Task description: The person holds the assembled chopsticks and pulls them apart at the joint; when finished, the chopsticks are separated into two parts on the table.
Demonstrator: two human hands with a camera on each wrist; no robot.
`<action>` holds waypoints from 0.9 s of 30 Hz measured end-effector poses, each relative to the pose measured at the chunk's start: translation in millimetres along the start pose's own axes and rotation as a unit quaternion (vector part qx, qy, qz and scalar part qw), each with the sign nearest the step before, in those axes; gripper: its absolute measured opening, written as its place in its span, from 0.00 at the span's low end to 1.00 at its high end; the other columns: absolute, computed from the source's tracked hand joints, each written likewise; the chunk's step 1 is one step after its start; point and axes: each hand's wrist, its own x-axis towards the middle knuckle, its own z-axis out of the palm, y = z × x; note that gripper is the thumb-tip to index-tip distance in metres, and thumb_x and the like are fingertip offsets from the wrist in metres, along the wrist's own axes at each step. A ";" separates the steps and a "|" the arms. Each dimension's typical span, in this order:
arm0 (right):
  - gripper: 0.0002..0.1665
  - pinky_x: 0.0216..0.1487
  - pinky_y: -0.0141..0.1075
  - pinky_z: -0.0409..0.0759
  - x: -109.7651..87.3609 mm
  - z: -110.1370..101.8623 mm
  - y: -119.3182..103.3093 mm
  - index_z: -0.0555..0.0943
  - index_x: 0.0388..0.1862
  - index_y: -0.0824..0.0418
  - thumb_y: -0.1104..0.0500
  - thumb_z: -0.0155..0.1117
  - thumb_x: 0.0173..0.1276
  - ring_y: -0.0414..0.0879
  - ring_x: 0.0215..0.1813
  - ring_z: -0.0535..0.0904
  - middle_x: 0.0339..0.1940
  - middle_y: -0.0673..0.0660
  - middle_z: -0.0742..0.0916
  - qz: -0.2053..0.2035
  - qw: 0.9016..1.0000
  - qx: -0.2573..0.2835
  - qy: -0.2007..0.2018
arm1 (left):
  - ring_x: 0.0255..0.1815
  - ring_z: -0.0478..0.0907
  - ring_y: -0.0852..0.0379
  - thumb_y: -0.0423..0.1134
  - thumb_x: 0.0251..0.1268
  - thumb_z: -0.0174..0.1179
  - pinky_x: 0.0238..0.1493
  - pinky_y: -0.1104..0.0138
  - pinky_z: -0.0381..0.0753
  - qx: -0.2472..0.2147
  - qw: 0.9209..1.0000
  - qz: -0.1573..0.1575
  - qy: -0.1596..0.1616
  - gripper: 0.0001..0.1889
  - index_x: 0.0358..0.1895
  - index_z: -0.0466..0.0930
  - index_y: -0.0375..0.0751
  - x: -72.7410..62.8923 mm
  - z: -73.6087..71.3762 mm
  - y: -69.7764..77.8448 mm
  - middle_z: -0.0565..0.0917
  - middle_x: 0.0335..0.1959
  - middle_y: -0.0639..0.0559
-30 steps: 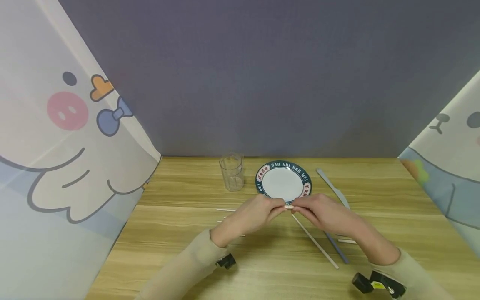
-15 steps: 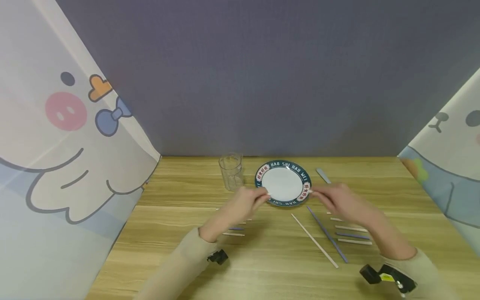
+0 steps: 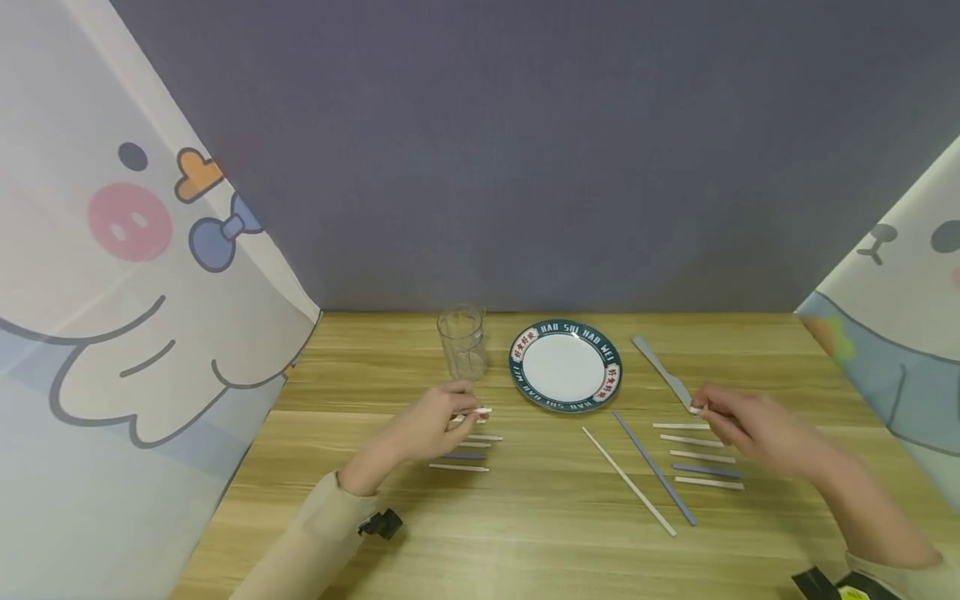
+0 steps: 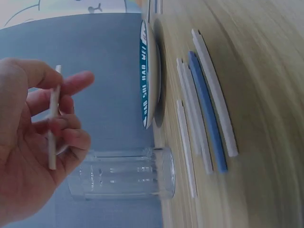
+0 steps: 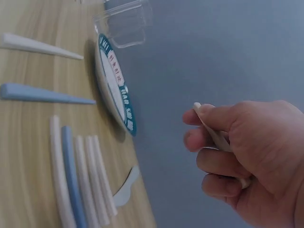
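My left hand [image 3: 431,425] holds a short thin white stick [image 4: 52,128] in its curled fingers, above a row of short sticks at the left. One of that row is blue [image 3: 463,456]; the others, such as the lowest white stick [image 3: 459,467], are pale. In my right hand [image 3: 757,427], thumb and fingers pinch another thin white stick [image 5: 216,135], mostly covered by the fingers. That hand is over the knife's near end, beyond a matching right row with a blue stick [image 3: 705,470] and several white sticks [image 3: 702,457].
Between the rows lie a long white stick [image 3: 628,481] and a long blue stick [image 3: 654,467], both slanted. Behind them is a green-rimmed plate [image 3: 566,367]. A clear glass [image 3: 462,346] stands left of it, and a pale knife [image 3: 663,371] lies to its right.
My hands, together in front of the plate a second ago at one white piece, have parted. The left moved left to its row, the right moved right, each with a white stick.
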 end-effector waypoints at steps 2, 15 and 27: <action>0.19 0.26 0.25 0.65 -5.6 3.0 2.8 0.77 0.45 0.46 0.72 0.63 0.75 0.24 0.26 0.63 0.26 0.34 0.73 -0.001 1.000 0.021 -0.009 | 0.28 0.67 0.69 0.33 0.77 0.57 0.31 0.75 0.76 -0.005 1.000 -0.015 -0.018 0.10 0.42 0.90 0.38 -4.8 -0.7 -0.9 0.78 0.36 0.55; 0.22 0.27 0.25 0.71 -33.0 19.0 15.4 0.86 0.44 0.52 0.76 0.75 0.59 0.24 0.34 0.69 0.36 0.38 0.80 -0.008 1.000 0.021 -0.014 | 0.29 0.69 0.71 0.33 0.72 0.69 0.30 0.77 0.76 -0.044 0.996 -0.046 -0.066 0.08 0.49 0.92 0.38 -25.2 0.7 -12.2 0.79 0.32 0.59; 0.19 0.28 0.26 0.75 -45.0 26.2 17.7 0.89 0.41 0.47 0.70 0.79 0.60 0.27 0.34 0.75 0.33 0.37 0.84 0.006 0.994 0.099 -0.051 | 0.28 0.76 0.76 0.34 0.64 0.75 0.34 0.77 0.82 -0.097 0.985 -0.074 -0.119 0.06 0.33 0.87 0.47 -30.2 12.3 -7.8 0.87 0.28 0.62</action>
